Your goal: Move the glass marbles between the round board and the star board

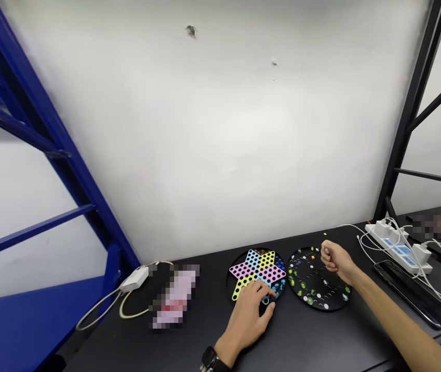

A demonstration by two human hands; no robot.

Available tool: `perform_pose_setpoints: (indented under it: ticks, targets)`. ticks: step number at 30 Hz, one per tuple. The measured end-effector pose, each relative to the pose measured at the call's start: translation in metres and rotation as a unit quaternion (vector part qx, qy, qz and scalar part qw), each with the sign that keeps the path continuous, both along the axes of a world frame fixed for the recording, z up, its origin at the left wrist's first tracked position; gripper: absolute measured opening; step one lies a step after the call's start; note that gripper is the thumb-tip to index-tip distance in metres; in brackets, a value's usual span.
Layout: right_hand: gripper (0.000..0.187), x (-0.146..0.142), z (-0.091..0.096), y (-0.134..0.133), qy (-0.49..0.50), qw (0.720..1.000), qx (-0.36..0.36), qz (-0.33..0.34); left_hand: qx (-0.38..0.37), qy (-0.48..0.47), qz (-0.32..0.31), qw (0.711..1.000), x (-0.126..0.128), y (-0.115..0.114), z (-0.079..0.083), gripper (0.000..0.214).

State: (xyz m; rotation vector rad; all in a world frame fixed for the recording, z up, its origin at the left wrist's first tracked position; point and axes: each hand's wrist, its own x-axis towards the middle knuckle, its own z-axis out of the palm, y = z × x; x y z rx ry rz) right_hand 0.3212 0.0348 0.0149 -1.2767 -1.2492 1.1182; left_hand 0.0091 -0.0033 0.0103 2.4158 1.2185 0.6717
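Observation:
A star-shaped Chinese checkers board in pink, yellow and blue sits over a round black tray, with blue marbles showing at its right side. My left hand, with a watch on the wrist, rests at the board's lower edge with fingers apart. To its right lies a second round black tray with green, white and a few other coloured marbles around it. Above that tray's right side, my right hand is closed in a pinch. A small pale marble shows at its fingertips.
A white power strip with plugs and cables lies at the right, beside a black phone-like device. To the left are a white adapter with a cable and a blurred pink item. Blue frame posts and a wall border the table.

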Motion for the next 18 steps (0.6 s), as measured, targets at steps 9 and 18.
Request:
perform_pose_setpoints:
  ticks: [9, 18]
  targets:
    - [0.036, 0.004, -0.009, -0.026, -0.398, 0.917, 0.035, -0.019, 0.013, -0.005, -0.004, 1.0, -0.001, 0.002, -0.002, 0.013]
    - [0.038, 0.007, 0.014, -0.029, -0.048, 0.998, -0.022, 0.018, 0.016, -0.001, -0.001, 1.0, 0.0, 0.001, 0.0, 0.013]
